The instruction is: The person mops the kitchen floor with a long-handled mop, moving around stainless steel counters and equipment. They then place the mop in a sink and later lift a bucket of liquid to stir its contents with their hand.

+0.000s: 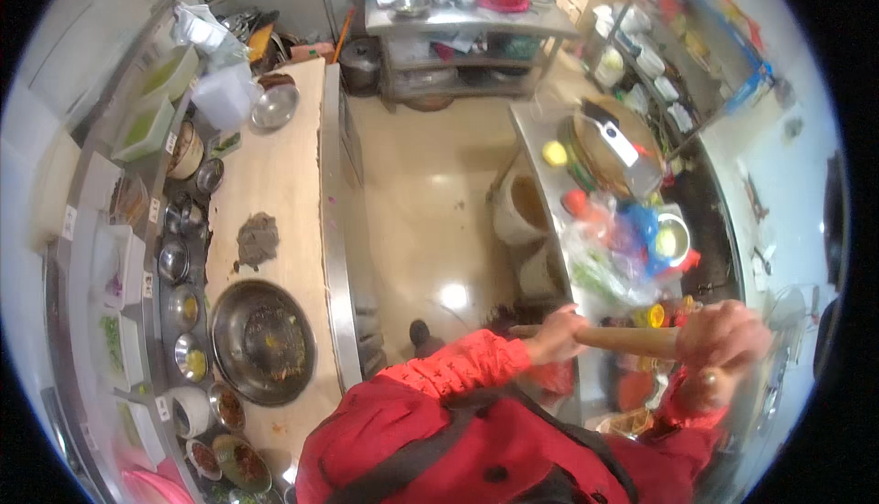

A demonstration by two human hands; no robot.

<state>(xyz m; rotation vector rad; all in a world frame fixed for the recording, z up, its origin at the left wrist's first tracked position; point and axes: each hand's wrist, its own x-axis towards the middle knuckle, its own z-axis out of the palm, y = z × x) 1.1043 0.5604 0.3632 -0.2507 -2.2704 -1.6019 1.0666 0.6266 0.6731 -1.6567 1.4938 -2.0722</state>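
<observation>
By the counter [531,126], left hand [558,334] and right hand [723,332] around 1 pole [630,339].

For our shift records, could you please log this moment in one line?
left hand: gripping wooden pole; right hand: gripping same pole; left counter: wide metal pan

The bare, blurry right hand [723,333] hides one end of the long, round, tan wooden stick [632,339]. The bottom edge cuts off the red cloth coat [421,444] and the shiny pink thing [156,486] at the lower left, too small to name
</observation>
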